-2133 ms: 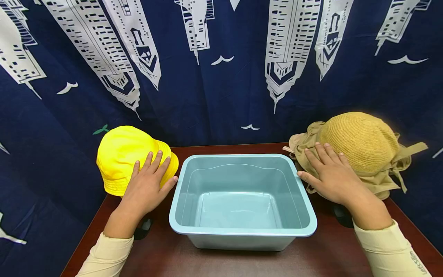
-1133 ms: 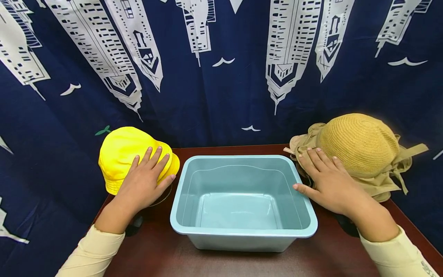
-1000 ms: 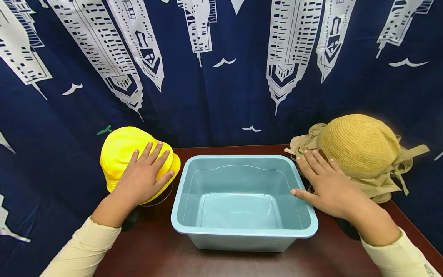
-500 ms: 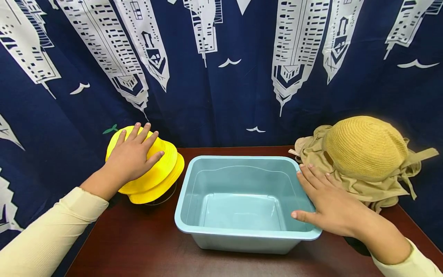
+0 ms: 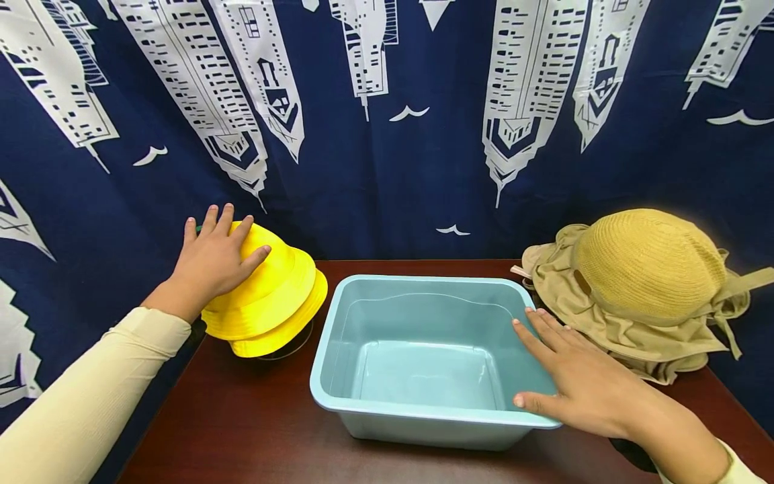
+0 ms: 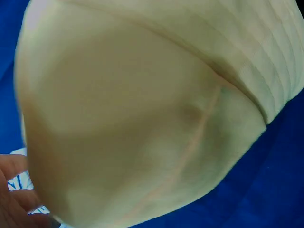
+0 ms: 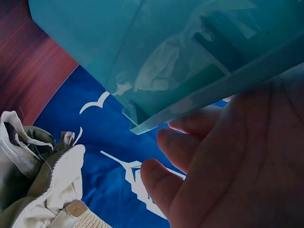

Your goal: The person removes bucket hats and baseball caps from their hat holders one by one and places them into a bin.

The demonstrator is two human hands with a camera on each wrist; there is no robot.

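A bright yellow cloth hat [image 5: 275,289] sits at the table's left back, its brim edge showing in two layers. My left hand [image 5: 211,262] lies spread over its crown at the far left, fingers straight. In the left wrist view pale stitched cloth [image 6: 142,118] fills most of the picture, with fingertips [image 6: 23,199] at the lower left. My right hand [image 5: 595,383] reaches across the right rim of a light blue plastic basin [image 5: 423,408], fingers extended and thumb overlapping the inside. From the right wrist, these fingers [image 7: 175,147] appear just beside the rim.
A tan sun hat [image 5: 650,265] with a woven crown, cloth brim and ties rests at the right back. The basin stands mid-table with nothing in it. A dark blue curtain [image 5: 375,202] printed with white buildings hangs behind the reddish-brown table [image 5: 254,417].
My left hand has slid up and left across the yellow hat, uncovering its brim. My right hand has moved down off the tan hat to the basin's right rim. The view has shifted slightly.
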